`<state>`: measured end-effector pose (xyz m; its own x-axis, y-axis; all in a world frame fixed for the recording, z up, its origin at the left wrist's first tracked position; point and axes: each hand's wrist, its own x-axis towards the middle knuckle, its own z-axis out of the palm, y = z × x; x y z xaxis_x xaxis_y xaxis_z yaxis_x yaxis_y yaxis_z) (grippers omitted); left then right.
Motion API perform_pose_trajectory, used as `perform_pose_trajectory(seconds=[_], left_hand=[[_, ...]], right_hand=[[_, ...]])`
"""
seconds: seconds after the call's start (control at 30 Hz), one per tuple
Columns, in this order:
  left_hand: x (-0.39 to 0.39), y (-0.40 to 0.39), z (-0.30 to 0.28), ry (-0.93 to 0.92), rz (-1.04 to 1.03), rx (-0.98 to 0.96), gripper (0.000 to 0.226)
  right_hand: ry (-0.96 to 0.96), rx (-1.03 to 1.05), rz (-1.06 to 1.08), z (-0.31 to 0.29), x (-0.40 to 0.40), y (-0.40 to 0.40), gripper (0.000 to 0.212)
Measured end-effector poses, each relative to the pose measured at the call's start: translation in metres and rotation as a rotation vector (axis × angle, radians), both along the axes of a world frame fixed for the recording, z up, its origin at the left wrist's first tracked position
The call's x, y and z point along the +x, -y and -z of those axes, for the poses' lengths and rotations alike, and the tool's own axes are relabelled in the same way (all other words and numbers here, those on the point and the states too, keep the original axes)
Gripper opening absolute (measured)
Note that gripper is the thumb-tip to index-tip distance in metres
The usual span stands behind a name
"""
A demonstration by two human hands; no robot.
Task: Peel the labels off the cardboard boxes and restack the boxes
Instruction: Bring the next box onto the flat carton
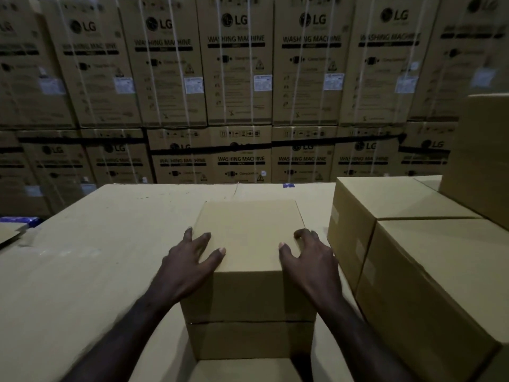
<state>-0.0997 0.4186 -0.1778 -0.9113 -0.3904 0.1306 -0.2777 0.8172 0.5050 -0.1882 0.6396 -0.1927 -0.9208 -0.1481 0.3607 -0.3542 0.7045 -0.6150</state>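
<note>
A plain cardboard box [248,238] sits in the middle of the view, on top of a second box [249,340] of the same width, so the 2 form a short stack. The stack stands on a broad cardboard surface [96,244] that stretches to the left and back.

The left hand [190,257] lies over the top box's near left edge, fingers spread and nearly straight, thumb resting on the top face. The right hand [305,257] is at the near right edge, its fingers bent over the box's right side and its thumb on top. The box lies between the 2 hands, pressed from both sides rather than wrapped by either.

Just right of the stack stand 2 more boxes [413,257] side by side, with a taller one [484,161] behind. A wall of washing machine cartons [237,78] fills the background.
</note>
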Motion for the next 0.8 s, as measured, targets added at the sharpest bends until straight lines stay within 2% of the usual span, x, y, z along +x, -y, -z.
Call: perform_pose_trajectory(seconds=[0.2,0.37,0.47,0.63,0.8], left_hand=[[-0.01,0.007,-0.006,-0.025,-0.002,0.078,0.075],[-0.016,0.017,-0.02,-0.084,-0.086,0.204,0.091],[-0.017,0.017,-0.03,-0.082,-0.074,0.257,0.08],[-0.017,0.015,-0.061,-0.113,0.003,0.21,0.07],[-0.025,0.013,-0.123,-0.255,0.084,0.201,0.067]], right_hand=[[0.042,-0.032,0.061,-0.013,0.006,0.01,0.052],[0.072,-0.065,0.022,-0.03,0.006,0.009,0.052],[0.059,-0.076,0.017,-0.034,0.009,0.012,0.052],[0.006,-0.112,0.043,-0.05,0.009,0.017,0.053],[-0.161,-0.19,0.076,-0.102,0.001,0.013,0.051]])
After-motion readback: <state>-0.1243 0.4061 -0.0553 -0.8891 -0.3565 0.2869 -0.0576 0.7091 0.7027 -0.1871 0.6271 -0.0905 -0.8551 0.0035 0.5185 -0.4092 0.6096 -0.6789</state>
